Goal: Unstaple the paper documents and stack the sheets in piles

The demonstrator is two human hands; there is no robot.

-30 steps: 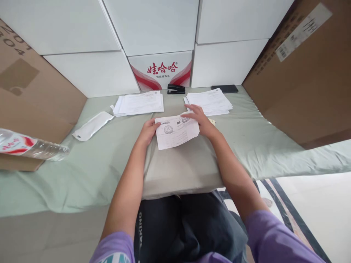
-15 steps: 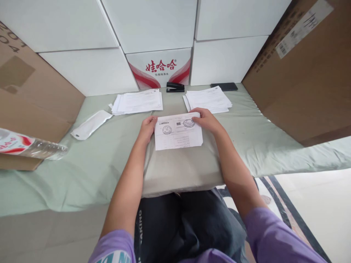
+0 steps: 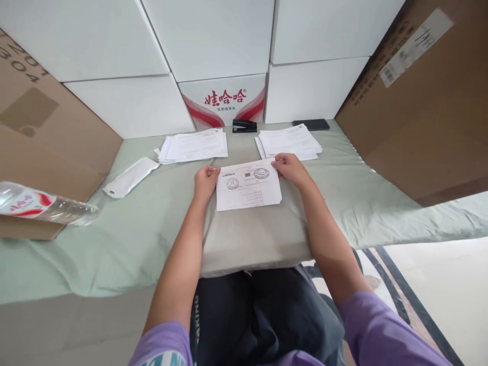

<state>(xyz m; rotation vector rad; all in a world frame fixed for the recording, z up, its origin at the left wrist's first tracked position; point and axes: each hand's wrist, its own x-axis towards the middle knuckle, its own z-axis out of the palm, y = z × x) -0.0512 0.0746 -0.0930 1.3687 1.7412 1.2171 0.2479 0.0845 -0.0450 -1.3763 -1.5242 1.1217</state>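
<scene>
Stamped sheets of paper (image 3: 247, 190) lie in front of me, with two dark oval seals and a small square code near the far edge. My left hand (image 3: 206, 180) pinches their far left corner between thumb and fingers. At the far right corner, my right hand (image 3: 290, 168) grips the same paper. Beyond my left hand lies a pile of white papers (image 3: 194, 145). Another paper pile (image 3: 290, 141) sits just past my right hand. Between the piles, at the back, stands a black stapler (image 3: 244, 126).
White boxes (image 3: 224, 40) wall off the back, one with red lettering. Brown cartons (image 3: 427, 117) stand at both sides. A water bottle (image 3: 49, 204) and a white packet (image 3: 131, 177) are at left; a black phone (image 3: 310, 124) lies back right. Green cloth (image 3: 125, 239) covers the table.
My right hand has shifted outward to the paper's far right corner, uncovering more of the right seal. My left hand keeps its corner. The whole view has tilted slightly.
</scene>
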